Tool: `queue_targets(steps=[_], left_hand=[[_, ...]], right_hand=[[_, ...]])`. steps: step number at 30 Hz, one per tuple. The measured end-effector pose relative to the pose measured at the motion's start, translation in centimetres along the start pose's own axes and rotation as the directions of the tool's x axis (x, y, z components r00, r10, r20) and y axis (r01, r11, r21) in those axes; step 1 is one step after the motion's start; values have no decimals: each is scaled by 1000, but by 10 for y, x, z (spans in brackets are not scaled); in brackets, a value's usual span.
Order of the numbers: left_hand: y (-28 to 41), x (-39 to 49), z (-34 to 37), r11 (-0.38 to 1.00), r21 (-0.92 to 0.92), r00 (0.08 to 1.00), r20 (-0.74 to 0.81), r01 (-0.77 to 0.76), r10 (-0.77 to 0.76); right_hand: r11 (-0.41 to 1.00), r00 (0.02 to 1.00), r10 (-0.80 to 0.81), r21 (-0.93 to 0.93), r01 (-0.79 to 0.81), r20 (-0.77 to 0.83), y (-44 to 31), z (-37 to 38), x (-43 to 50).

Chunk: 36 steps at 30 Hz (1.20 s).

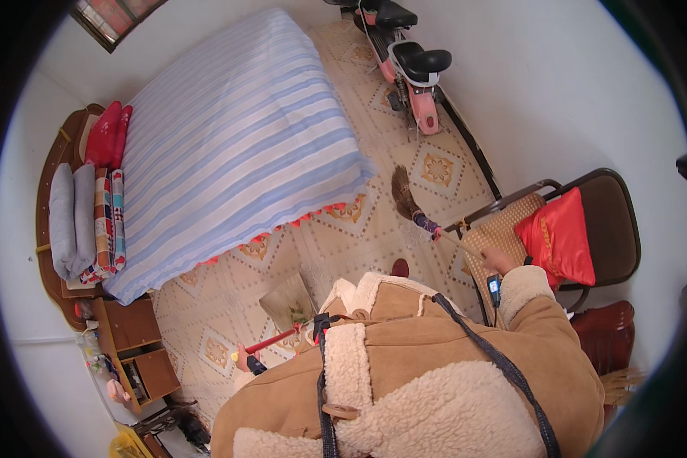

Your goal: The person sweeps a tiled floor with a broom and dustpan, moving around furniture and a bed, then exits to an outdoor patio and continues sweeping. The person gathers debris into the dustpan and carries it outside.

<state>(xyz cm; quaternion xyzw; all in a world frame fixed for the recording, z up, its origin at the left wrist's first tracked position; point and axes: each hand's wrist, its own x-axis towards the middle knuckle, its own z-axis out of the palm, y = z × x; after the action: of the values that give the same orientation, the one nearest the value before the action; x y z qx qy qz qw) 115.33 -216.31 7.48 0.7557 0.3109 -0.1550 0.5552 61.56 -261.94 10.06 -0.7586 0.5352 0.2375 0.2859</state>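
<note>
My right hand (497, 261) is closed around the pale handle of a broom (403, 197), whose brown bristles point away from me over the patterned tile floor (343, 252). Its handle crosses above the seat of a cushioned armchair. Low on the left, my left hand (244, 357) grips the red handle of a long-handled dustpan (289, 300). The pan holds some greenish debris and lies near the floor in front of me. One dark red shoe tip (400, 268) shows between the two tools. Part of the dustpan is hidden behind my coat.
A bed (235, 143) with a striped sheet fills the upper left. Further off, a pink electric scooter (421, 97) stands by the wall. The armchair (612, 229) with a red cushion (561, 237) is at my right. A brown wooden cabinet (129, 323) stands beside the headboard.
</note>
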Motion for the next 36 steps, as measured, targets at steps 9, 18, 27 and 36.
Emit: queue_targets(steps=[9,18,27,36], left_hand=[[10,-54,25,1000,-23,985,-170,0,-4],[13,-79,48,998,-55,963,-266,31,-44],[4,-73,118,987,-118,939,-314,110,-142],[55,-66,218,983,-132,955,-250,131,-161]], right_hand=[[950,986,-154,283,130,67,17,-45,53],[951,961,-269,142,276,-68,30,-83,132],[934,992,-125,338,116,7,-42,-180,232],[807,974,-165,548,222,-153,-139,-262,360]])
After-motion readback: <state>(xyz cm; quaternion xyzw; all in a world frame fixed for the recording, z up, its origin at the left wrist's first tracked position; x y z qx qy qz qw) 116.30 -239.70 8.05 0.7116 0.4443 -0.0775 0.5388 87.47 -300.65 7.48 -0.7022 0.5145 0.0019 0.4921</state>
